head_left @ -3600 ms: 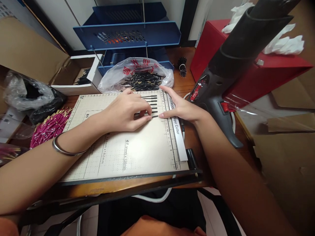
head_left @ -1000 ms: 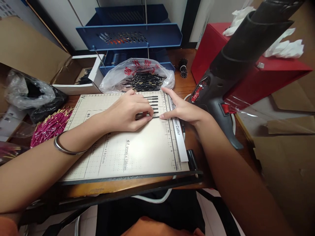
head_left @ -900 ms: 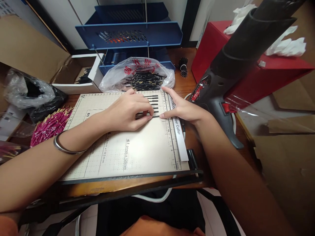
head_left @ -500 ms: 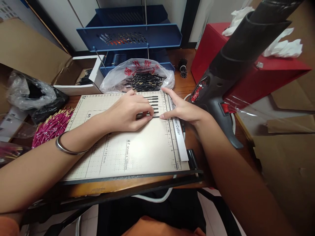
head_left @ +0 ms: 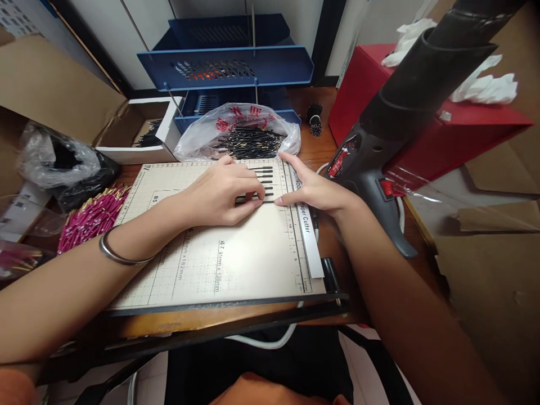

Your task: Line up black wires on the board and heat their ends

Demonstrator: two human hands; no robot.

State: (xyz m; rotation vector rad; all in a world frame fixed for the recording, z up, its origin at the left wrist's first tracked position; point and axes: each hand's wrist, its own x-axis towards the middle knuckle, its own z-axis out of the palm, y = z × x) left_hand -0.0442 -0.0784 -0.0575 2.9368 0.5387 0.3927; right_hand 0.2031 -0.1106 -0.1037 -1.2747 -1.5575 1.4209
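A beige paper cutter board (head_left: 219,264) with a printed grid lies in front of me. Several thin black pins (head_left: 265,175) lie in a row near its right ruler edge. My left hand (head_left: 217,191) rests on the board, fingers curled and pressed down on the lowest pins. My right hand (head_left: 310,185) lies flat along the ruler strip (head_left: 307,233), fingers stretched out, its fingertips touching the pins' right ends. A metal bangle (head_left: 113,256) circles my left wrist.
A plastic bag of black pins (head_left: 240,135) sits behind the board, before blue trays (head_left: 228,64). Pink pins (head_left: 90,216) are heaped at left, by a white box (head_left: 147,132) and dark bags (head_left: 63,166). A black heat gun (head_left: 405,107) and red box (head_left: 442,129) stand at right.
Both hands stay in place on the pins; the left fingers shift only slightly. The view has drifted a little.
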